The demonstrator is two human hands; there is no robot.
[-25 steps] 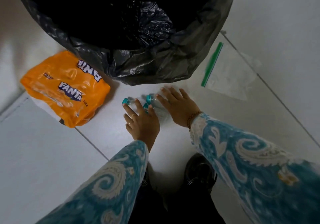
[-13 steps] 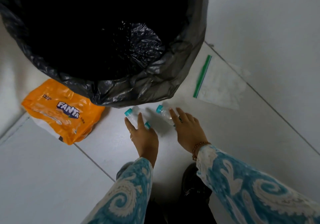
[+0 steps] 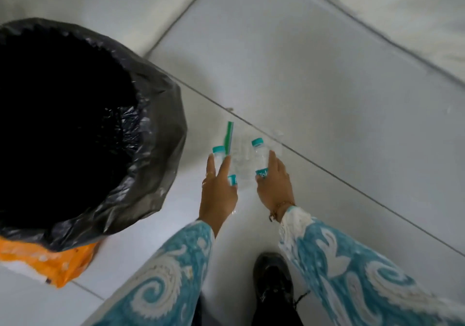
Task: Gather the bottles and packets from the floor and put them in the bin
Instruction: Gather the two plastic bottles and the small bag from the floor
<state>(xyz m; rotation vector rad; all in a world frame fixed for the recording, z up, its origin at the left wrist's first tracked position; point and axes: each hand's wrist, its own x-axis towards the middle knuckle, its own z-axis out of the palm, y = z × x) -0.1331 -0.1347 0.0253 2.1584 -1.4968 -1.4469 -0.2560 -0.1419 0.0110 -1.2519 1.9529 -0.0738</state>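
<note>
Two hands each clasp one of two small teal-capped bottles, the left hand (image 3: 218, 194) around the left bottle (image 3: 219, 155), the right hand (image 3: 274, 183) around the right bottle (image 3: 260, 158), above one green-zipped clear bag (image 3: 237, 147) on the floor (image 3: 327, 86), with one black-lined bin (image 3: 161, 124) near their left and one orange packet (image 3: 50, 262) partly hidden behind it.

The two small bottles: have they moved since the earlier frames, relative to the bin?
Yes. Each bottle is now gripped, one in the left hand, one in the right hand, over the clear zip bag, farther right of the bin.
</note>
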